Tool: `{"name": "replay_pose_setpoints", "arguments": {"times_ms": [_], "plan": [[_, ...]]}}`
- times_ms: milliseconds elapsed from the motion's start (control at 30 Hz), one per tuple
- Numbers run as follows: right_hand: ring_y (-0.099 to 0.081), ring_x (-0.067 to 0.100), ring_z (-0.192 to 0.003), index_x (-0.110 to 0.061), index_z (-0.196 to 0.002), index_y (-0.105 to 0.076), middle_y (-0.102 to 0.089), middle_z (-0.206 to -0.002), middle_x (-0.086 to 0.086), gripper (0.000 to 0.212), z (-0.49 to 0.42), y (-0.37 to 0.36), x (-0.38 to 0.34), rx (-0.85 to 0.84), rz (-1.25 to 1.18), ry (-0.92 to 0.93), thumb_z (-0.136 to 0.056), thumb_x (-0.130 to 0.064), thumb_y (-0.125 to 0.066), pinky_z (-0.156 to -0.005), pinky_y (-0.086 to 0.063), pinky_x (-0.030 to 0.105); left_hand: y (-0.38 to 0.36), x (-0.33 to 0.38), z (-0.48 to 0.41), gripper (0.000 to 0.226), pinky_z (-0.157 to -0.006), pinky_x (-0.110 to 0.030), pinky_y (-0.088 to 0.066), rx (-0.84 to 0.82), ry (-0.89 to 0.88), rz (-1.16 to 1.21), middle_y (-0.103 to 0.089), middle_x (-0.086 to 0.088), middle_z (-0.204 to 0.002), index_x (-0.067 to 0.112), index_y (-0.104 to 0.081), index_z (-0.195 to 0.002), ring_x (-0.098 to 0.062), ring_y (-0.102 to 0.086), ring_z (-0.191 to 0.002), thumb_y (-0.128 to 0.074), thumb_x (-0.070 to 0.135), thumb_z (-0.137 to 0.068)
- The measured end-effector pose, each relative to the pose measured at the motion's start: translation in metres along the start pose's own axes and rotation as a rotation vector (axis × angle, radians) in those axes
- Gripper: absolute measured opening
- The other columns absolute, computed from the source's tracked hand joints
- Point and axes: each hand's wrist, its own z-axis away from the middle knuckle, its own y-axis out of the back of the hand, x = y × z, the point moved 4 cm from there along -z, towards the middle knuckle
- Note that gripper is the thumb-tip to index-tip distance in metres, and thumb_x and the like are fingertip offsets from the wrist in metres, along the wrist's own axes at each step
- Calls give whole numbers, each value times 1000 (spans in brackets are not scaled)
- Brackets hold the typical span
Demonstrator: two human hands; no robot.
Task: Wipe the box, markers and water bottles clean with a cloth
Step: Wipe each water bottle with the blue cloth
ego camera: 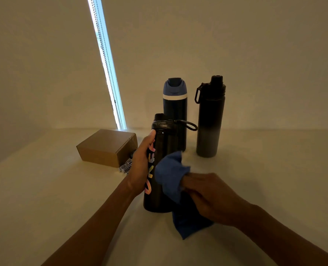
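- Currently the near bottle (163, 146) stands upright on the table (53, 189), front centre: a dark, glossy cylinder with bright multicoloured lettering running down its left side.
- It has a black screw lid with a thin loop strap sticking out to the right.
- The left hand (141, 166) is wrapped round the bottle's left side, thumb lying up along the wall to just under the lid. The fingers are hidden behind it.
- The cloth (169, 173) is blue, soft-looking and crumpled. A bunched wad is pressed on the bottle's right side, and a darker tail hangs down to the table by the base.
- The right hand (213, 196) has its fingers curled tight, clutching the bunched cloth against the bottle, knuckles up.
- The blue-lid bottle (175, 112) is directly behind, upright, and partly covered by the near one. It has a dark body, a white ring and a rounded blue flip cap.
- The tall bottle (210, 121) is to the right of that, standing apart. It is matte, black fading to grey at the base, with a black cap and side carry loop.
- The box (105, 146) is plain brown cardboard, closed, flat on the table at back left.
- Barcode tags (125, 167) poke out between the box and the left hand. I cannot tell what they are on.
- The table is pale and smooth, the wall (255, 45) plain.
- A bright window slit (106, 60) with bead cords slants down behind the box.
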Motion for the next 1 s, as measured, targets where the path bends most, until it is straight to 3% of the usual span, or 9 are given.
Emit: {"name": "replay_pose_setpoints", "arguments": {"times_ms": [67, 167, 300, 400, 533, 667, 767, 867, 1000], "plan": [[-57, 6, -91, -21, -108, -66, -67, -108, -5, 22, 4, -8, -15, -126, 8, 134, -97, -17, -48, -82, -34, 6, 7, 3, -3, 46, -78, -27, -59, 37, -26, -22, -79, 3, -92, 8, -66, -127, -16, -76, -94, -40, 42, -109], [-57, 8, -91, -19, -108, -66, -67, -108, -2, 26, 4, -10, -23, -155, 14, 194, -94, -22, -44, -83, -40, 15, 12, 3, -5, 40, -76, -27, -59, 46, -33, -43, -78, 3, -89, 12, -68, -117, -13, -76, -89, -40, 40, -109], [-57, 8, -105, -21, -125, -56, -63, -113, -2, 34, -17, 15, -9, 176, -27, -66, -98, -31, -37, -88, -36, 3, 3, -1, 0, 47, -101, -37, -51, -15, 6, -59, -75, -4, -124, 15, -63, -137, -18, -69, -120, -40, 44, -109], [-56, 12, -91, -15, -108, -60, -63, -94, -2, 23, -27, 31, -15, 393, -10, 30, -100, -22, -40, -81, -38, 6, -3, 4, 3, 43, -92, -38, -58, -24, -22, -24, -77, -7, -112, 11, -64, -131, -23, -73, -110, -40, 40, -109], [-51, 3, -80, -24, -100, -60, -63, -95, -6, 17, -12, 9, -22, 69, 80, 227, -94, -16, -47, -73, -42, 16, 3, 7, -3, 35, -73, -30, -62, 31, -85, 11, -77, -5, -85, 8, -69, -105, -19, -76, -85, -45, 34, -108], [-39, 3, -69, -33, -91, -54, -56, -85, -11, 20, -5, -8, -30, -202, 79, 278, -97, -15, -51, -65, -34, 21, 16, 8, -15, 49, -77, -37, -62, 61, -112, 71, -72, -11, -100, 6, -60, -128, -26, -73, -94, -52, 46, -101], [-52, 7, -66, -38, -84, -48, -54, -76, -13, 27, -3, 10, -26, -78, -141, 189, -102, -18, -51, -63, -43, 23, 22, 7, -20, 53, -75, -39, -62, 68, -166, 55, -72, -7, -101, 10, -50, -139, -24, -74, -94, -48, 49, -104], [-66, 8, -86, -22, -100, -68, -69, -91, -11, 18, -4, 34, -16, 107, -420, -10, -101, -29, -52, -78, -52, 22, 20, 8, -20, 41, -74, -24, -60, 70, -214, -62, -75, 10, -102, 19, -47, -140, -7, -74, -95, -38, 45, -109], [-67, 3, -91, -3, -112, -68, -71, -95, 1, 71, -7, 58, 1, 384, -712, -144, -81, -67, -62, -89, -53, 26, 3, 9, -12, 38, -78, -14, -56, -12, -279, -186, -63, 11, -125, 35, -36, -146, 5, -67, -108, -40, 36, -109]]}}
